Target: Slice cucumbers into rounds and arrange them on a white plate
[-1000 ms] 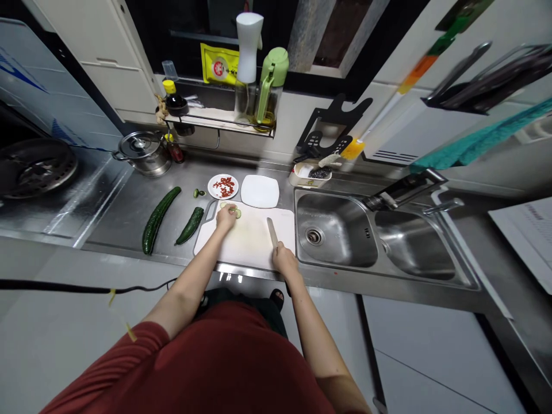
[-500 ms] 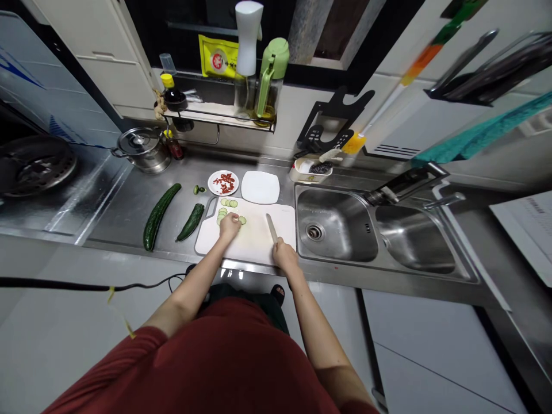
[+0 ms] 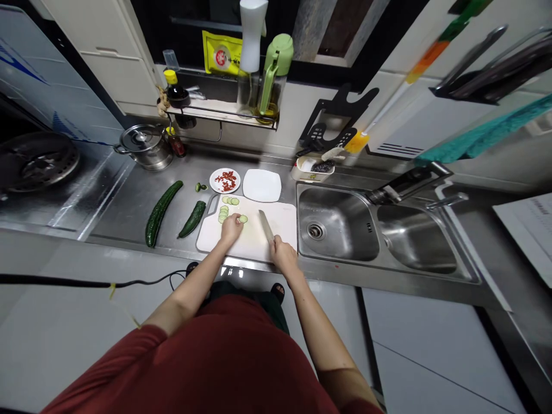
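Observation:
My right hand (image 3: pixel 282 255) is closed round the handle of a knife (image 3: pixel 266 225), its blade pointing up and left over the white cutting board (image 3: pixel 254 247). My left hand (image 3: pixel 232 230) is on the board's left half, fingers pinched at a round cucumber slice (image 3: pixel 244 219). Beside those fingers lies an overlapping row of cucumber slices (image 3: pixel 223 214); a few more slices (image 3: pixel 230 200) are near the board's top edge. Left of the board lie a cut piece of cucumber (image 3: pixel 192 219) and a long whole cucumber (image 3: pixel 163 214).
Behind the board stand a plate of chopped red pieces (image 3: pixel 236 185) and a white square plate (image 3: pixel 261 186). Small green cucumber ends (image 3: pixel 200 187) lie nearby. A double sink (image 3: pixel 340 221) adjoins the right side. A lidded pot (image 3: pixel 145 148) stands back left, under a bottle shelf (image 3: pixel 224 115).
The knife has swung left, its blade now nearer my left hand. My left fingers stay by the same slice, which shows more clearly. The whole view has shifted slightly.

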Available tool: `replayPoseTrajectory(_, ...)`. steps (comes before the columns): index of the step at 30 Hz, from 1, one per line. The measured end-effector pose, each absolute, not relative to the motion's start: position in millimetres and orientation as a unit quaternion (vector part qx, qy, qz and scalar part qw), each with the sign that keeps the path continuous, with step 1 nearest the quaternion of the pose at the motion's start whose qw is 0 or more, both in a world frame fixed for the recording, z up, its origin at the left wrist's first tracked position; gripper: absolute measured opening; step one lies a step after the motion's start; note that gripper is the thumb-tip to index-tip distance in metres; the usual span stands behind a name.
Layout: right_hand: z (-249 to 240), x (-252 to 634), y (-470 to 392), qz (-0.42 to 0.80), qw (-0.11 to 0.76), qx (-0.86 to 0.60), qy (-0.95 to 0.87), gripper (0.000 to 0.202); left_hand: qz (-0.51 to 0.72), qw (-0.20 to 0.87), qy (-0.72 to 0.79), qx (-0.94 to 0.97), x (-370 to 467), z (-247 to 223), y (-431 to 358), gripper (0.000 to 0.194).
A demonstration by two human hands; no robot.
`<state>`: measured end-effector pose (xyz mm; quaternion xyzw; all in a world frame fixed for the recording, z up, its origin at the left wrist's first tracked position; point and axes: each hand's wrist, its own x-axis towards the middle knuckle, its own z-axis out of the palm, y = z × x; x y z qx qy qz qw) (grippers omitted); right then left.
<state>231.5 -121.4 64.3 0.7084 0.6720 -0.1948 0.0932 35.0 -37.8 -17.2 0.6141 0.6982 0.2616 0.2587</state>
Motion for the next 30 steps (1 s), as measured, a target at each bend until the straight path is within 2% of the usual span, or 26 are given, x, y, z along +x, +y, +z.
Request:
replayPoseTrajectory(8,71,211,-133,-0.190,0.123,0.648,0.727,0.028,0.265,0.249,0.691,0.625,35,-21,-38,0.030)
replayPoseTrajectory(30,55,214,-121,-0.194,0.146,0.610,0.754,0.025,0.261,0.253,0.696,0.619,34,-23,-36,0.022)
